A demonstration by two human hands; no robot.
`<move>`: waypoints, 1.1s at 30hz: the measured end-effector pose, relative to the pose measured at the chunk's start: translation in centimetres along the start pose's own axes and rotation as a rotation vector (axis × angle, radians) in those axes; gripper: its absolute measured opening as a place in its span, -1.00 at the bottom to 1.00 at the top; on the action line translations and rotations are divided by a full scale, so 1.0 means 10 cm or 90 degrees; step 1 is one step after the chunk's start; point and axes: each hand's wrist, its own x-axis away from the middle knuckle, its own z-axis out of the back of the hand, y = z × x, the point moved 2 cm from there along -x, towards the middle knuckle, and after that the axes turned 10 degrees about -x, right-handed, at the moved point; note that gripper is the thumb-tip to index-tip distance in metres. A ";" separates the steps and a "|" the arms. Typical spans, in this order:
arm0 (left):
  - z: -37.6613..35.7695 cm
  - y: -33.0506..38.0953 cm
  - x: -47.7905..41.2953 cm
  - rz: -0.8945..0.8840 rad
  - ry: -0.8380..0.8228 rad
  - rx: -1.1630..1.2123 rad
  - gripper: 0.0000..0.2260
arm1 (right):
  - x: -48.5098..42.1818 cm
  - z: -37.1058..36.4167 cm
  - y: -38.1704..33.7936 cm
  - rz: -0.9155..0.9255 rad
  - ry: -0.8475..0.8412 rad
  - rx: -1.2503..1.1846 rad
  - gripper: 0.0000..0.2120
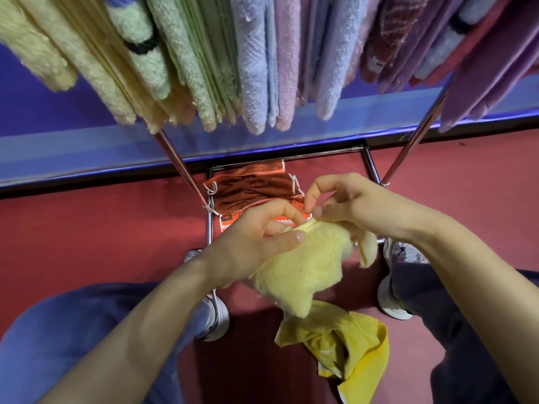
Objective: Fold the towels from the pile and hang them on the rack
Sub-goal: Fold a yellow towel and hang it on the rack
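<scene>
A red floor point(87, 228) fills the middle and lower frame, with a blue wall panel point(58, 141) running across above it. Along the whole top edge hangs a row of folded towels point(256, 68), cream and green at the upper left, blue and pink in the centre, purple and maroon at the upper right. The chrome rack point(180, 167) slants its legs down to a base frame at the centre. The fluffy pale yellow towel point(306, 266) is bunched just below centre and held up between both hands. Below it, on the floor at lower centre right, lies a crumpled bright yellow cloth point(344, 342). A red-brown patterned towel point(253, 191) lies inside the rack base. The left hand point(256, 237) pinches the pale towel's upper edge, thumb on top. The right hand point(350, 202) pinches the same edge beside it with curled fingertips.
</scene>
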 end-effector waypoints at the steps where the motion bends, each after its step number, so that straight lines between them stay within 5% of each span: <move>1: 0.01 0.00 0.00 0.003 0.010 0.005 -0.83 | -0.01 0.00 0.00 0.002 -0.004 0.001 -0.92; 6: 0.04 0.02 0.01 -0.007 0.024 0.019 -0.83 | -0.03 -0.03 0.01 -0.012 -0.064 0.026 -0.92; 10: 0.07 0.06 0.02 -0.017 -0.006 0.062 -0.87 | 0.00 -0.07 0.02 -0.023 -0.123 0.005 -0.67; 15: 0.11 0.07 0.04 -0.005 0.003 0.082 -0.89 | -0.01 -0.20 -0.01 0.005 -0.105 -0.043 -0.81; 22: 0.14 0.09 0.06 -0.012 -0.013 0.144 -0.94 | 0.00 -0.26 0.01 -0.043 -0.145 -0.184 -0.74; 33: 0.15 0.08 0.13 0.021 -0.262 -0.128 -0.78 | 0.01 -0.11 -0.07 0.042 -0.101 -0.130 -0.69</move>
